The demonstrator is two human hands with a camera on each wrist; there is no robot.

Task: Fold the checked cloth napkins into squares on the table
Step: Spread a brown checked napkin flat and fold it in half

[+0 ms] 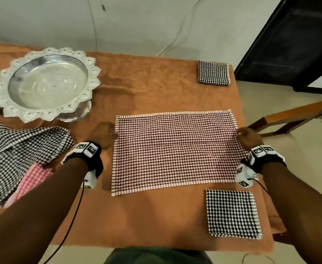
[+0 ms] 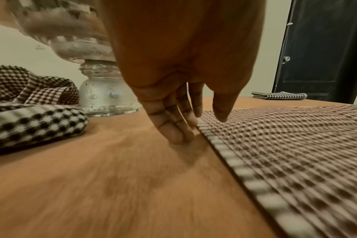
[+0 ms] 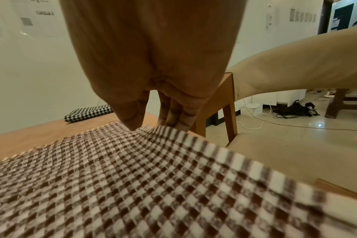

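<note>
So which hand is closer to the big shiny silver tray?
Left. The left hand is at the brown checked napkin's left edge, just right of the silver tray; the right hand grips the napkin's far right edge.

The head camera looked steeply down from above the table (image 1: 156, 216). Each wrist camera sat low, close behind its hand, facing along the fingers to the far edge. All three shared the brown checked napkin (image 1: 175, 151); the folded black-and-white napkin (image 1: 213, 72) at the far corner appeared in each.
</note>
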